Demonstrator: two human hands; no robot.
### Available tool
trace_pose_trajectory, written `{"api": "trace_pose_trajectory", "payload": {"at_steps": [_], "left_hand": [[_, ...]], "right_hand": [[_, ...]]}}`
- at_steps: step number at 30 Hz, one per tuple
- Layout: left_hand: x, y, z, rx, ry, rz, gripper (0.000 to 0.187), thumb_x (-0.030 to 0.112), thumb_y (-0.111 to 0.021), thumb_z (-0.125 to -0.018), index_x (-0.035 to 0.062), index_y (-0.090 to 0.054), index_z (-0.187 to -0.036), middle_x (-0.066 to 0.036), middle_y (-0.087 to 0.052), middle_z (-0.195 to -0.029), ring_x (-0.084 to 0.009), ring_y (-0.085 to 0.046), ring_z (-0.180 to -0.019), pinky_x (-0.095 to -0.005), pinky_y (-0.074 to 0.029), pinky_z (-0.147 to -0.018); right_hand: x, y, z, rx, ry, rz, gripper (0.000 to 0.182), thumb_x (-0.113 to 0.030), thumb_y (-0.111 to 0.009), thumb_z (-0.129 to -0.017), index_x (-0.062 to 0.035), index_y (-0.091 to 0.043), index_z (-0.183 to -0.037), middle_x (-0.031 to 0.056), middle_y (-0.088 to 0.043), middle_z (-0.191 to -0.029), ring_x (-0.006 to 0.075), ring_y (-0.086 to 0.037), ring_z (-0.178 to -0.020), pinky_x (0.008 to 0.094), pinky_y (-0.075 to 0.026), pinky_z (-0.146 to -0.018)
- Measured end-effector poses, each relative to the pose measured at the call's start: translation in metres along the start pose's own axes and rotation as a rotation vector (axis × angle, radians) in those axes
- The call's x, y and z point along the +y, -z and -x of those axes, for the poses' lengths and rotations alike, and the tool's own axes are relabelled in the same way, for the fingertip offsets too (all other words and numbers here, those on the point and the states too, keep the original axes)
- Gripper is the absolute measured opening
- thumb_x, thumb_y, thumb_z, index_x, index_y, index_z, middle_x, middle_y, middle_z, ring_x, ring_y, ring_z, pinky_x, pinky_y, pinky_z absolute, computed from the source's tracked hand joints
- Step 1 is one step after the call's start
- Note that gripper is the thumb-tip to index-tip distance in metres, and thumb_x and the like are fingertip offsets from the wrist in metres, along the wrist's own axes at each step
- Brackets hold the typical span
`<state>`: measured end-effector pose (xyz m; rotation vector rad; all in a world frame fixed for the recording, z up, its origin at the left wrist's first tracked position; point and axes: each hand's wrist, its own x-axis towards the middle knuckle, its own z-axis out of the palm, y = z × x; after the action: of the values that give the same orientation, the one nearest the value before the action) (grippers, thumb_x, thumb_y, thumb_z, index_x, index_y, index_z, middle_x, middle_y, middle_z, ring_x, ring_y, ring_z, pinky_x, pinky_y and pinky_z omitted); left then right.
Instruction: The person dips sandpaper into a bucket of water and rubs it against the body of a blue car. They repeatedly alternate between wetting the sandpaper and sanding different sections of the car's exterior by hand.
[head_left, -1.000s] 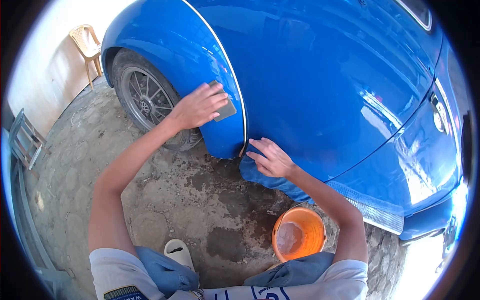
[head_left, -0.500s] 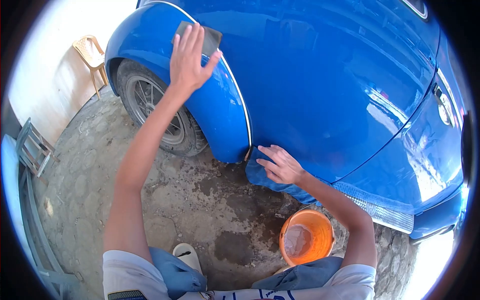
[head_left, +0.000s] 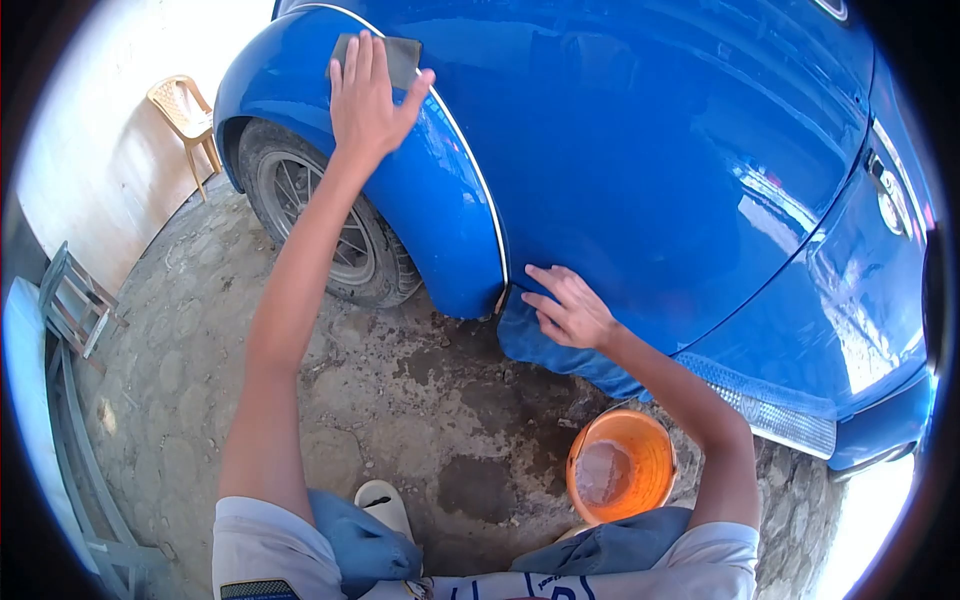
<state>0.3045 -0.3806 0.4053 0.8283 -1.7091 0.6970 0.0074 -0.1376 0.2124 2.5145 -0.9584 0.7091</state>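
Note:
My left hand (head_left: 366, 108) lies with its fingers flat over a dark grey-olive sheet of sandpaper (head_left: 404, 62), pressing it on the upper part of the blue car's wheel arch (head_left: 425, 205). The thumb sticks out towards the pale trim strip (head_left: 470, 160). Lower down, my right hand (head_left: 575, 312) holds nothing. Its fingers are spread by the lower edge of the blue body panel (head_left: 640, 190), near the foot of the trim strip. Under that hand a blue cloth (head_left: 535, 345) hangs along the car's bottom edge.
An orange bucket (head_left: 645, 470) with cloudy water stands between my feet and the car. The spoked wheel (head_left: 350, 250) sits under the arch. A plastic chair (head_left: 185, 110) is by the wall, and a wooden stool (head_left: 85, 300) is at the left. The stone floor has wet patches.
My left hand and the sandpaper have slid slightly up and left along the wheel arch. My right hand has shifted a little upwards. The whole view has moved slightly.

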Motion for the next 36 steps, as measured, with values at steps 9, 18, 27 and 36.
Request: {"api": "trace_pose_trajectory", "payload": {"at_steps": [9,18,27,36], "left_hand": [[0.082,0.011,0.215,-0.682,-0.704,0.041,0.099,0.071,-0.036,-0.101,-0.0017,-0.02,-0.166,-0.014,-0.02,-0.175,-0.0258,-0.014,-0.163,-0.0449,-0.006,-0.133],[0.046,0.016,0.107,-0.21,-0.381,0.085,0.081,0.061,-0.048,-0.103,0.0049,-0.04,-0.161,-0.016,-0.04,-0.166,-0.0331,-0.033,-0.156,-0.056,-0.021,-0.128],[0.044,0.007,0.155,-0.466,-0.588,0.204,0.068,0.049,-0.052,-0.104,0.0111,-0.045,-0.16,-0.011,-0.04,-0.168,-0.0298,-0.032,-0.157,-0.0524,-0.015,-0.129],[0.033,-0.024,0.273,-0.434,-1.138,0.157,0.048,0.032,-0.063,-0.096,0.0193,-0.063,-0.142,0.01,-0.05,-0.159,-0.0107,-0.039,-0.151,-0.0388,-0.022,-0.13]], "right_hand": [[-0.001,0.005,0.002,-0.005,-0.014,0.019,0.042,-0.005,-0.068,-0.084,-0.0037,-0.063,-0.125,0.0233,-0.048,-0.15,0.0393,-0.058,-0.124,0.0535,-0.045,-0.111],[0.007,0.004,0.002,-0.027,-0.015,0.034,0.045,-0.006,-0.07,-0.082,-0.004,-0.062,-0.126,0.0222,-0.047,-0.151,0.0395,-0.056,-0.126,0.0518,-0.044,-0.112],[0.003,-0.015,0.006,-0.071,0.024,-0.003,0.05,-0.009,-0.073,-0.08,-0.0036,-0.06,-0.128,0.0222,-0.046,-0.15,0.0395,-0.055,-0.125,0.0518,-0.043,-0.112],[-0.024,-0.007,0.037,-0.248,0.003,-0.095,0.045,-0.011,-0.072,-0.083,-0.0056,-0.062,-0.126,0.0175,-0.048,-0.151,0.036,-0.055,-0.127,0.0488,-0.045,-0.111]]}}
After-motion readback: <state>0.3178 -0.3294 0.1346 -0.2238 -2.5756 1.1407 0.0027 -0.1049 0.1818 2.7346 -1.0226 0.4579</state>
